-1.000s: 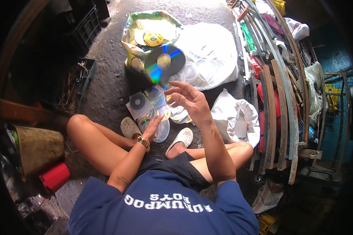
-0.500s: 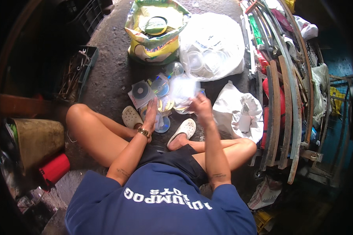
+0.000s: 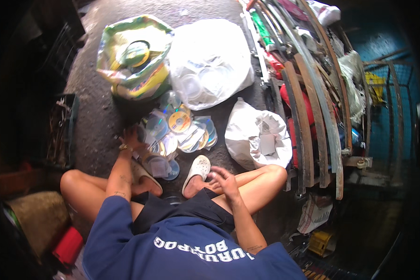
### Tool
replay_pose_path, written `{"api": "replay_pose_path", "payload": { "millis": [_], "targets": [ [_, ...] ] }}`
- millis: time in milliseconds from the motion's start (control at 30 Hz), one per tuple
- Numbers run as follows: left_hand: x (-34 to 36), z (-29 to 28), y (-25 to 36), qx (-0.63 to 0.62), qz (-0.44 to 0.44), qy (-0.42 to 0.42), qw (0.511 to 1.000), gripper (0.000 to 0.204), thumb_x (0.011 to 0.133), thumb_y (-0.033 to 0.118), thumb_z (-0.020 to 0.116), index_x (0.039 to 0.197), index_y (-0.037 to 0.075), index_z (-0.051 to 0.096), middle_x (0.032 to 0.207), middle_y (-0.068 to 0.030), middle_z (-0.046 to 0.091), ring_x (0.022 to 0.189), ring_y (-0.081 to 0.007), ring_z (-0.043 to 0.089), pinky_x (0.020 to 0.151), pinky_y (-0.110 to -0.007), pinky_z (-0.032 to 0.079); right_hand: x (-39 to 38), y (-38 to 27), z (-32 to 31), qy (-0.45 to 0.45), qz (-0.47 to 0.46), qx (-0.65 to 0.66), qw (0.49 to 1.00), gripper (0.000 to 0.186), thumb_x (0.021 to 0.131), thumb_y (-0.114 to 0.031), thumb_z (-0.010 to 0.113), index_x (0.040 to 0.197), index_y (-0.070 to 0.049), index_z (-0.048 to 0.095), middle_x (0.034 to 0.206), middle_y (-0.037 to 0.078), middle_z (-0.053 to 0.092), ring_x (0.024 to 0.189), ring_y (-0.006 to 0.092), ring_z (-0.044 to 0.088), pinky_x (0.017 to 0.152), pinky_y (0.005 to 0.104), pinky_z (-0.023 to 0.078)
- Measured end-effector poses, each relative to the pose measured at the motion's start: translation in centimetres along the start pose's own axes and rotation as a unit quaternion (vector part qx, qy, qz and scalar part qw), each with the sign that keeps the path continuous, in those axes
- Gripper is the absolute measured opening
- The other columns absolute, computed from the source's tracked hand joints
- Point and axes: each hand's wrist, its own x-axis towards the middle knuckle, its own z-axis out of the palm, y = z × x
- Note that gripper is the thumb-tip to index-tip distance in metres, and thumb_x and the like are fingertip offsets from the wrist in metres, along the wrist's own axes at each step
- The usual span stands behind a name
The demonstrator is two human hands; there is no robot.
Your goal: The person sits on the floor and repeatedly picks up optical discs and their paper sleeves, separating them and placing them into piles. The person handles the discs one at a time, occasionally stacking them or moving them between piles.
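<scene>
A heap of discs (image 3: 178,122) and thin clear or white sleeves lies on the ground in front of my clog-clad feet. At the left edge of the heap, my left hand (image 3: 133,140) reaches down with its fingers spread. Shade blurs its fingertips; nothing shows in its grip. My right hand (image 3: 225,182) hovers above my right shin, near the right clog (image 3: 199,167), its fingers loosely apart and holding nothing. Beyond the heap stands a large clear plastic bag (image 3: 238,70) filled with clear round pieces. To the right sits a white sack (image 3: 240,135), its mouth open with pale pieces inside.
A green and yellow sack (image 3: 144,86) stands at the far left of the heap, a round container in its mouth. Along the right runs a rack of metal and wooden bars (image 3: 308,126) with bags stuffed behind it. A crate of tools (image 3: 60,130) lies at the left.
My left hand has moved to the heap's left edge. My right hand has drawn back toward my knee, and the blurred white thing near it is gone from the air. The view has shifted right.
</scene>
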Motion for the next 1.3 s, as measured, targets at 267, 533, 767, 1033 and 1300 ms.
{"api": "replay_pose_path", "payload": {
  "millis": [267, 533, 767, 1033, 1300],
  "targets": [
    [-2.1, -3.2, 3.1, -0.200, 0.042, 0.153, 0.967, 0.110, 0.068, 0.066, 0.086, 0.151, 0.004, 0.049, 0.144, -0.0259, 0.056, 0.132, -0.0459, 0.052, 0.114, -0.052, 0.040, 4.5, -0.6, 5.1, 0.020, -0.205, -0.203, 0.957, 0.037, 0.097, -0.020, 0.073, 0.130, -0.004, 0.069, 0.108, 0.011, 0.076, 0.094, 0.0191, 0.073, 0.084, 0.0309, 0.057],
    [-15.6, -3.8, 15.9, -0.653, 0.050, -0.010, 0.755, 0.062, 0.100, 0.056, 0.064, 0.137, 0.007, 0.067, 0.117, -0.0057, 0.068, 0.110, -0.0199, 0.062, 0.100, -0.034, 0.046, 9.4, -3.9, 10.7, -0.112, -0.284, -0.059, 0.950, 0.084, 0.088, -0.028, 0.084, 0.158, -0.007, 0.042, 0.148, 0.019, 0.058, 0.133, 0.0268, 0.059, 0.109, 0.0355, 0.047],
    [-21.1, -3.1, 16.0, -0.428, 0.189, 0.167, 0.868, 0.055, 0.097, 0.046, 0.066, 0.133, 0.005, 0.069, 0.118, -0.0140, 0.066, 0.105, -0.0248, 0.064, 0.091, -0.037, 0.052, 7.2, -0.2, 6.7, 0.008, -0.279, -0.172, 0.945, 0.058, 0.090, -0.001, 0.074, 0.146, -0.009, 0.060, 0.133, 0.013, 0.070, 0.113, 0.0171, 0.068, 0.095, 0.0313, 0.055],
    [-22.7, -4.5, 16.9, -0.801, 0.099, -0.166, 0.567, 0.099, 0.089, 0.052, 0.066, 0.167, 0.016, 0.017, 0.161, -0.0156, 0.036, 0.140, -0.0300, 0.046, 0.100, -0.040, 0.051, 4.9, -1.4, 5.7, 0.076, -0.284, -0.435, 0.851, 0.089, 0.081, -0.036, 0.087, 0.156, -0.012, 0.046, 0.146, 0.021, 0.049, 0.127, 0.0423, 0.058, 0.105, 0.0451, 0.050],
    [-24.2, -5.8, 16.8, -0.761, 0.107, -0.152, 0.622, 0.087, 0.090, 0.049, 0.066, 0.163, 0.017, 0.032, 0.154, -0.0132, 0.042, 0.142, -0.0278, 0.039, 0.097, -0.047, 0.053, 5.9, -1.5, 6.5, -0.032, -0.229, -0.541, 0.808, 0.135, 0.061, -0.064, 0.089, 0.164, -0.006, 0.024, 0.163, 0.028, 0.026, 0.137, 0.0528, 0.046, 0.111, 0.0535, 0.046]
  ]
}}
